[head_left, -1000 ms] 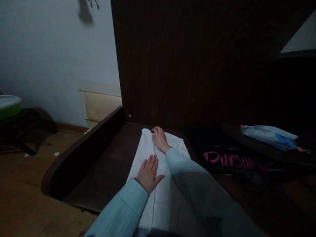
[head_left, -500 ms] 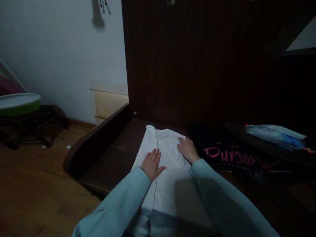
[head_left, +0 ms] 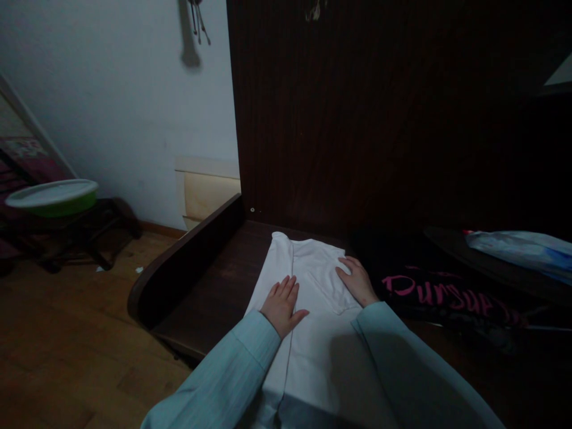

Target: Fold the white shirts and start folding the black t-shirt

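Note:
A white garment (head_left: 313, 333), looking like a shirt with its left side folded inward, lies lengthwise on a dark wooden surface (head_left: 218, 280). My left hand (head_left: 283, 305) rests flat on it by the lengthwise fold edge, fingers extended and thumb apart. On the garment's upper right part, my right hand (head_left: 356, 280) lies with its fingers slightly bent over the cloth near the right edge. A few wrinkles show between the two hands. The garment's near end is in shadow and partly hidden by my sleeves.
To the right lies a black cloth with pink lettering (head_left: 451, 293), with a plastic package (head_left: 522, 250) beyond it. A raised dark side board (head_left: 187, 256) borders the surface on the left. A green basin with a pale top (head_left: 58, 199) stands on a dark stool.
The view has shifted, so everything sits a little further right and lower. My right hand has slid slightly toward me along the garment's right edge; my left hand stays flat on the cloth.

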`<state>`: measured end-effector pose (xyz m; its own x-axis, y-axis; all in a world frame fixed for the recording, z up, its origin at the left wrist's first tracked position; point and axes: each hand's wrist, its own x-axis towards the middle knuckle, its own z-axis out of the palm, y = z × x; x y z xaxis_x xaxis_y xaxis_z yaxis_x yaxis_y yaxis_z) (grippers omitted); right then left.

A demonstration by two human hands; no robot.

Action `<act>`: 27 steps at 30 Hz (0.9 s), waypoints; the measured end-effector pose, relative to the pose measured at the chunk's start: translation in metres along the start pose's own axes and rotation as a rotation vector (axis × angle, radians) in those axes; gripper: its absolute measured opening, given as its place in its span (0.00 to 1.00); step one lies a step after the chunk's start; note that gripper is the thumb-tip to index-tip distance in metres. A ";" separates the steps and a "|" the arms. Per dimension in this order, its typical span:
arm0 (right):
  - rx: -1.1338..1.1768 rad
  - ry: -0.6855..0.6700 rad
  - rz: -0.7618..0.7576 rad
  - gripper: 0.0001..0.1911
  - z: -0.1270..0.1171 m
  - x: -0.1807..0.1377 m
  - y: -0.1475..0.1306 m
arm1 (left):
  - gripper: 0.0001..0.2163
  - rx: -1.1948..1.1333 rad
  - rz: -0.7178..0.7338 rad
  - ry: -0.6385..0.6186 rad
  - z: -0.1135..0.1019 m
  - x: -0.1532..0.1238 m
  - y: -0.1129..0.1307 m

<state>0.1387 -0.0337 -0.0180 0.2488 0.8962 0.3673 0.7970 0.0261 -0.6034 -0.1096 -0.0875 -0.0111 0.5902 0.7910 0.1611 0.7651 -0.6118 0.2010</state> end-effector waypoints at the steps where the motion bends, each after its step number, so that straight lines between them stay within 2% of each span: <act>1: 0.043 0.027 0.006 0.18 -0.001 0.000 0.000 | 0.29 -0.001 0.002 0.002 0.000 0.000 0.000; 4: 0.136 0.067 0.076 0.17 -0.008 0.001 -0.003 | 0.28 -0.006 0.013 0.007 0.000 0.000 -0.001; 9: 0.335 -0.015 0.268 0.13 -0.013 0.001 -0.001 | 0.28 -0.007 0.004 -0.007 -0.003 0.001 0.000; 11: 0.413 -0.026 0.302 0.12 -0.012 0.001 0.001 | 0.28 -0.005 -0.002 -0.005 -0.003 0.000 0.000; 17: 0.550 0.005 0.348 0.13 -0.008 0.003 0.006 | 0.27 -0.011 0.005 0.013 -0.003 0.000 0.000; 24: 0.570 0.011 0.330 0.26 -0.009 0.000 0.002 | 0.28 0.000 -0.002 -0.009 -0.005 0.001 0.000; 27: 0.526 0.003 0.317 0.24 -0.010 -0.001 0.001 | 0.28 0.001 -0.012 -0.030 -0.007 0.001 0.001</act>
<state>0.1442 -0.0387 -0.0118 0.4315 0.8949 0.1141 0.3059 -0.0262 -0.9517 -0.1099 -0.0875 -0.0041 0.5888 0.7978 0.1296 0.7721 -0.6026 0.2018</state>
